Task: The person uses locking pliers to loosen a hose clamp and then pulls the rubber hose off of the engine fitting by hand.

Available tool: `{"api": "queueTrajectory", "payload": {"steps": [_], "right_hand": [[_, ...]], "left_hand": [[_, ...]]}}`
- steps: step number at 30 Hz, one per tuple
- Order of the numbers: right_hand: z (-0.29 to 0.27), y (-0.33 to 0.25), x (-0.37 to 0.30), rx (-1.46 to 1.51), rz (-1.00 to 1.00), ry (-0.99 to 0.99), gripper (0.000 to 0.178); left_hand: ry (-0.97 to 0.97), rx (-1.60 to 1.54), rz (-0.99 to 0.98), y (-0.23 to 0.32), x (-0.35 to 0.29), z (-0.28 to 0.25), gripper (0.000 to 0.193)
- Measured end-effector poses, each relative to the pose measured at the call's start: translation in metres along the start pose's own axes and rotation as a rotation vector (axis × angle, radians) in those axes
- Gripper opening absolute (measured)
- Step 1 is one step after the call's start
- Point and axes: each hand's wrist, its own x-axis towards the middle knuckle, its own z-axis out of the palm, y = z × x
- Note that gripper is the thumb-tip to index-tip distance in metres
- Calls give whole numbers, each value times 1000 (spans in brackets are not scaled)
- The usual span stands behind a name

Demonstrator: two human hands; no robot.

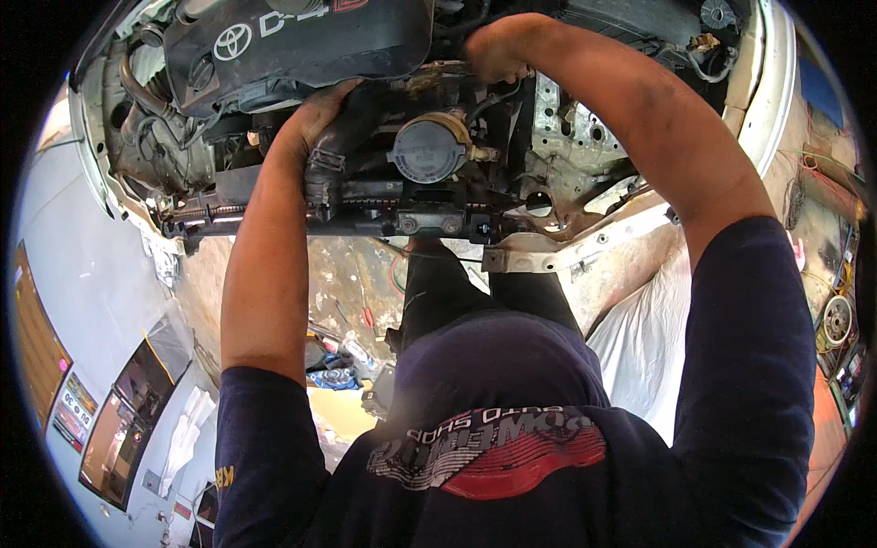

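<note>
From where I stand, the person is leaning over an open engine bay, both arms reaching in toward the top of the view. The engine cover (311, 46), black and broad, sits at eleven o'clock, and the work is in the bay around its lower right edge. The left hand (322, 106), also near eleven, goes in just under that edge, beside a thick black hose (345, 137); its fingers are hidden, so I cannot tell whether they are apart, together or clamped on anything. The right hand (498, 47), at about half past twelve, is bent inward near the cover's right end; it is blurred and its fingertips are out of sight, so I cannot tell its grip either. Between the forearms, at twelve, is a round grey cap (427, 151) with a yellowish housing (461, 132) behind it. A dark crossbar (365, 223) runs below the cap, and a pale metal bracket (575, 128) full of holes lies between one and two. The white car body edge (775, 91) curves at two. On the floor (206, 283), a white sheet (653, 333) spreads between three and four, and a blue patterned item (334, 378) lies between seven and eight.
</note>
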Motion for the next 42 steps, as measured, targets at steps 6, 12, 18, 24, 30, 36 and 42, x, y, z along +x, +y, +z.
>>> {"api": "queueTrajectory", "payload": {"steps": [6, 12, 18, 24, 30, 36, 42], "right_hand": [[-12, 19, 9, 7, 47, -243, 32], [-32, 15, 11, -38, 23, -286, 32], [-21, 33, 12, -50, 39, -311, 32], [-31, 17, 10, -132, 13, -286, 32], [-28, 17, -31, -349, -18, -273, 32], [0, 20, -187, 49, 108, 24, 60], [55, -49, -304, 67, -71, 751, 47]], "left_hand": [[-10, -177, -116, 50, -19, 17, 39], [-43, 32, 77, 11, -7, 3, 43], [23, -52, -83, 53, -20, 25, 53], [4, 202, 266, 19, -13, 8, 60], [128, -171, -260, 75, -58, 14, 51], [346, 0, 165, 131, -184, 21, 78], [109, 864, 475, 227, -220, 104, 96]]}}
